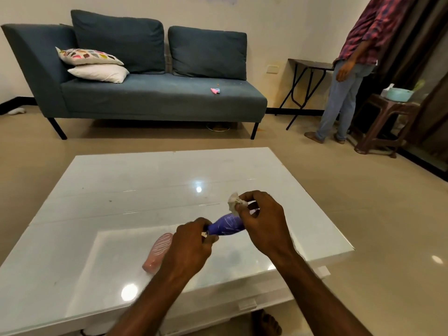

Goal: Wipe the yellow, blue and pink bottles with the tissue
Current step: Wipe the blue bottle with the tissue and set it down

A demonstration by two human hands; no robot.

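A blue bottle (226, 225) is held above the white glass table (150, 180), lying nearly level. My left hand (189, 246) grips its neck end. My right hand (261, 221) is closed around the bottle's wider end and pinches a crumpled white tissue (234, 202) between thumb and fingers at the top. A pink bottle (158, 252) lies on its side on the table, just left of my left hand and partly hidden by it. No yellow bottle shows in the view.
A blue-grey sofa (150, 93) with cushions stands beyond the table. A person in a checked shirt (349, 76) stands at the right near a folding table (308, 66) and a brown stool (385, 122) carrying a pale bowl.
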